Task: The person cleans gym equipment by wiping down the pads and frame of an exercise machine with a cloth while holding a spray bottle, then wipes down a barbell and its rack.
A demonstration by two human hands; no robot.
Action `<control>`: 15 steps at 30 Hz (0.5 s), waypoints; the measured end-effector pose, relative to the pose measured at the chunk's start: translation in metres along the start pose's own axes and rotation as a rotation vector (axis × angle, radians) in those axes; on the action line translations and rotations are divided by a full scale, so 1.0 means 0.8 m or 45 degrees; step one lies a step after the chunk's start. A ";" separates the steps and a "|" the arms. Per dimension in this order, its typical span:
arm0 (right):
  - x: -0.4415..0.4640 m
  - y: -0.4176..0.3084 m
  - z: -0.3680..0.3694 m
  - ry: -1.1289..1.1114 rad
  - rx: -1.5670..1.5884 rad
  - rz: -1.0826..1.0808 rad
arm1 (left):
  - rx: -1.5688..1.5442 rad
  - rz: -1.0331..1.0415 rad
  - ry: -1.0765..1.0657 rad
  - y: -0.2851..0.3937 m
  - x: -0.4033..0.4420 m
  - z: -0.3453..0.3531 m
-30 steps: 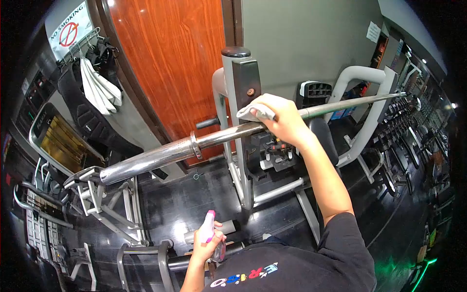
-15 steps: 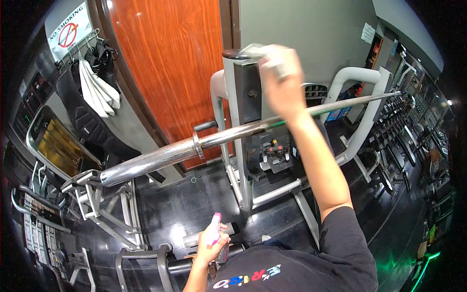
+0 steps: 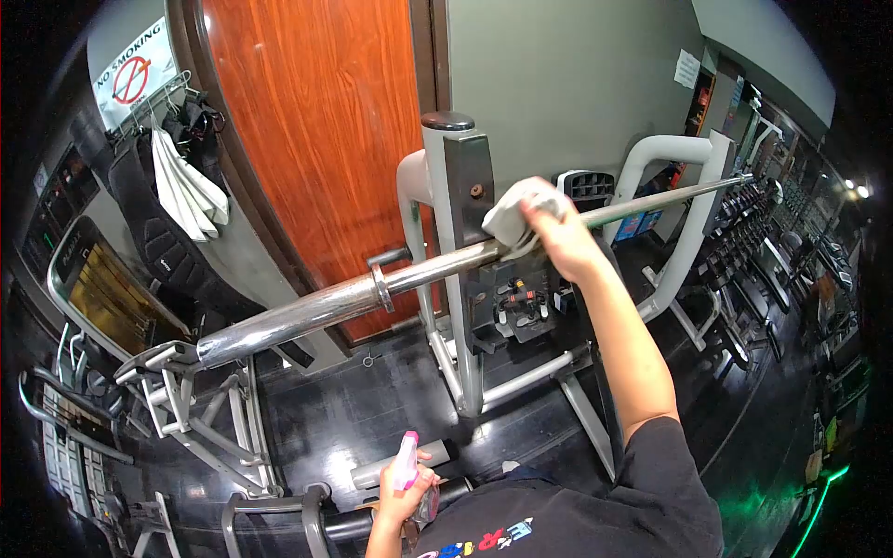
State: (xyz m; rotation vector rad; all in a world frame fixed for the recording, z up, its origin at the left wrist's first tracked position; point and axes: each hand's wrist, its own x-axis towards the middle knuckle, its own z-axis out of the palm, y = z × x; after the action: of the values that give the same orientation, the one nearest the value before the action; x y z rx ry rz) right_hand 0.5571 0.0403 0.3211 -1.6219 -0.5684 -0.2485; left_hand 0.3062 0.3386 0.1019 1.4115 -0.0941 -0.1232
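Observation:
A white cloth (image 3: 507, 216) is bunched in my right hand (image 3: 564, 240), whose fingers are closed on it. The cloth lies against the steel barbell (image 3: 428, 271) where the bar passes the grey rack upright (image 3: 445, 177). Low in front of my body, my left hand (image 3: 402, 493) is wrapped round a spray bottle with a pink and white trigger head (image 3: 406, 458). The bottle's clear lower part shows beneath my fingers. The barbell's thick sleeve (image 3: 288, 321) points toward the lower left.
Grey machine frames (image 3: 307, 507) stand at the lower left. A wooden door (image 3: 316, 121) is behind the bar. White hangers (image 3: 181, 186) and a black padded vest (image 3: 167, 246) hang on the left. Dumbbell racks (image 3: 726, 251) line the right side. Black flooring (image 3: 372, 400) lies below.
My right hand has come down with the cloth from the top of the rack upright to the barbell. My left hand still holds the spray bottle, nearly in place.

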 end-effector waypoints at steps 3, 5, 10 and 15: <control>0.028 -0.014 -0.006 0.858 0.396 0.071 | -0.007 0.004 -0.003 0.000 -0.002 0.000; 0.046 -0.044 -0.012 0.897 0.728 -0.182 | -0.006 0.003 -0.011 -0.004 0.001 0.001; 0.109 -0.060 0.040 0.596 -0.756 -1.186 | -0.055 0.012 -0.058 0.008 0.021 0.022; 0.060 -0.003 0.091 -0.394 -1.497 -0.690 | 0.009 0.177 -0.237 0.044 0.044 0.049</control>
State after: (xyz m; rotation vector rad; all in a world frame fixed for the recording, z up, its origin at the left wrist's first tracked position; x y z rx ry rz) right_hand 0.5843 0.1220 0.3355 -2.6276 -1.2401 -0.8565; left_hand 0.3363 0.3006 0.1423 1.3940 -0.3463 -0.1393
